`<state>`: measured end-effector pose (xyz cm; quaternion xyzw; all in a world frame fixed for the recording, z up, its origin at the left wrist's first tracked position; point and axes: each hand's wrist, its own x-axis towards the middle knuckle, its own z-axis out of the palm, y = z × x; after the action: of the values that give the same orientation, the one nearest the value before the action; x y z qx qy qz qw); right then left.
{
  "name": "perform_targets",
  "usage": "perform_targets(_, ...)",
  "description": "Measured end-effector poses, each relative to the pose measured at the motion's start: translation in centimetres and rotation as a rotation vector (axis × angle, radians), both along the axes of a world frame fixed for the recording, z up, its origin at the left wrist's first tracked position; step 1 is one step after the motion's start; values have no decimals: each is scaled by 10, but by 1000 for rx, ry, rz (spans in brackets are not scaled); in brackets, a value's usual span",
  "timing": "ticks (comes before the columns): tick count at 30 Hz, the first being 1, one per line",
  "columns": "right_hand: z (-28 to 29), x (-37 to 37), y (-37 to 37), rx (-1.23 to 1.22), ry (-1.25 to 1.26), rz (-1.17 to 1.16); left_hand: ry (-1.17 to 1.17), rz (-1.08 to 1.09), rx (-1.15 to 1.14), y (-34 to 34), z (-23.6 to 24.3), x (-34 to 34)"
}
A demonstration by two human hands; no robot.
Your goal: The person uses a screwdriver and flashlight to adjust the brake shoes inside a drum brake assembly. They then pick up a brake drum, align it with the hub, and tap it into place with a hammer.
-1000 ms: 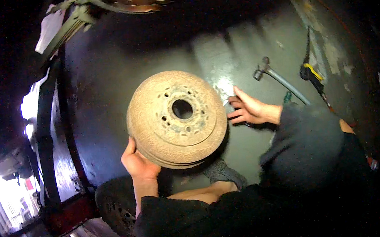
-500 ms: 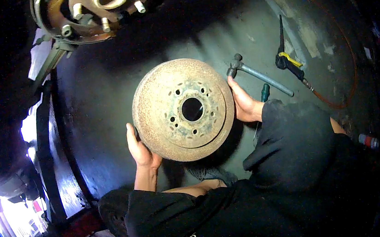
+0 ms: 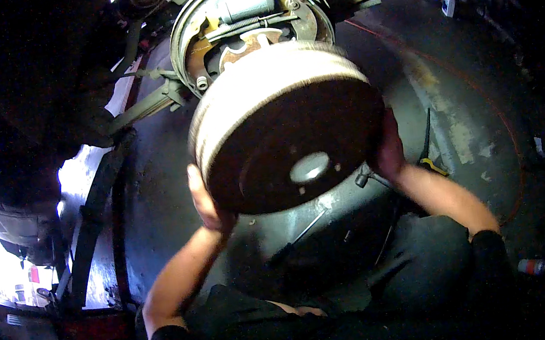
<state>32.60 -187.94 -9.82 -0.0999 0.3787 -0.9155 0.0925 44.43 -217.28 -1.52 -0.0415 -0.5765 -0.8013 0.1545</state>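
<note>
Between my two hands a rusty brake drum [image 3: 268, 130] is held up and tilted, its side brightly lit and its holed face in shadow toward me. My left hand [image 3: 207, 202] grips the drum's lower left edge. On the opposite edge is my right hand [image 3: 388, 148], partly in shadow. Just beyond the drum stands the brake assembly [image 3: 194, 53], a round backing plate with shoes, a spring and a grey cylinder-shaped part. The drum overlaps its hub flange [image 3: 251, 45] in this view; whether they touch I cannot tell.
Leaf springs [image 3: 146, 107] extend on both sides of the brake assembly. Below the drum lie a hammer [image 3: 362, 180] and a screwdriver [image 3: 307, 230]. A blow gun [image 3: 433, 165] with yellow trigger lies right, near an orange hose [image 3: 505, 120]. White bottles [image 3: 448, 4] stand far right.
Both hands have raised the drum away from my lap toward the brake assembly and tipped it, so its face has turned dark. My view has lifted, showing more of the assembly.
</note>
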Motion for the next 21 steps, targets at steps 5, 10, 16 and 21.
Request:
perform_targets(5, 104, -29, -25, 47, 131, -49, 366, 177, -215, -49, 27, -94)
perform_targets(10, 119, -59, -29, 44, 205, -101, 265, 11, 200, -39, 41, -131)
perform_targets(16, 108, -89, -15, 129, 261, -140, 295, 14, 205, -41, 27, -166)
perform_targets(21, 110, -76, -30, 99, 221, -180, 295, 102, 175, -33, 40, -164)
